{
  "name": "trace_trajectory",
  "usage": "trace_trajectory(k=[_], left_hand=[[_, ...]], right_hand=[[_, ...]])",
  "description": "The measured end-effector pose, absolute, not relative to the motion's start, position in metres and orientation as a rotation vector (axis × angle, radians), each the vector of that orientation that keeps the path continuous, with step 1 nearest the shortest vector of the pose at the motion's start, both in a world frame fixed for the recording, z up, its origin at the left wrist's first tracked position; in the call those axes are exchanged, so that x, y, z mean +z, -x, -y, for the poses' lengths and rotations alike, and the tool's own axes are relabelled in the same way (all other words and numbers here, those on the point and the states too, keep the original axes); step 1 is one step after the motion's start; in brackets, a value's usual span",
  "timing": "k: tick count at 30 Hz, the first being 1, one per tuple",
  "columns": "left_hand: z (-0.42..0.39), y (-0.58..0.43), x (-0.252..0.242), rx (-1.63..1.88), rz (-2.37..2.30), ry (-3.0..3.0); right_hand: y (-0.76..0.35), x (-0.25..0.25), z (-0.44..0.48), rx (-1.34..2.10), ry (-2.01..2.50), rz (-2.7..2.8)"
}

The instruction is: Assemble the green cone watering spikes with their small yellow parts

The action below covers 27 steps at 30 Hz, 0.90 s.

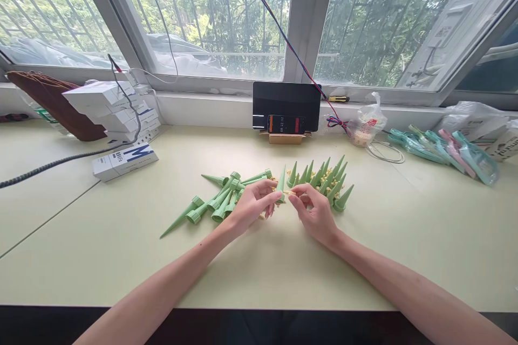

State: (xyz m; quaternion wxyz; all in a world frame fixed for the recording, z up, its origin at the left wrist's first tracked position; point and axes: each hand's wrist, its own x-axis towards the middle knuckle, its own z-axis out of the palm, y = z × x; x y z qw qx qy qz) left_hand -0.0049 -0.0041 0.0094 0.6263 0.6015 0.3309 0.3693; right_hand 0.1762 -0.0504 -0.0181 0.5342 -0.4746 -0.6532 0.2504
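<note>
My left hand (257,199) is closed on a green plastic watering spike (281,180), its point upward. Fingertips of my right hand (313,207) pinch a small pale-yellow part (288,192) against the spike's lower side; whether it sits in the spike, I cannot tell. Left of my hands lies a loose pile of green spikes (220,202) with ribbed caps, pointing various ways. Behind my right hand, several spikes (339,172) stand point-up in a group, with small yellow parts (324,186) among them. My left fingers partly hide more yellow bits beneath.
A phone (286,124) showing a timer leans on a black screen (259,102) at the back. White boxes (125,161) are stacked back left, near a dark cable (60,161). A plastic-wrapped cup (366,124) and bagged coloured items (445,151) are back right.
</note>
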Motion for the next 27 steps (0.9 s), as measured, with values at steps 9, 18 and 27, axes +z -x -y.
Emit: trace_trajectory(k=[9, 18, 27], left_hand=[[0.0038, 0.0055, 0.0083, 0.831, -0.738, -1.510], [0.0062, 0.0082, 0.0079, 0.784, -0.766, -1.676], [0.0077, 0.0076, 0.0025, 0.850, -0.771, -1.850]], right_hand=[[-0.1782, -0.0232, 0.0477, 0.530, 1.096, 1.586], [-0.1793, -0.0251, 0.0475, 0.542, 1.115, 1.566], [-0.1795, -0.0252, 0.0475, 0.531, 1.178, 1.542]])
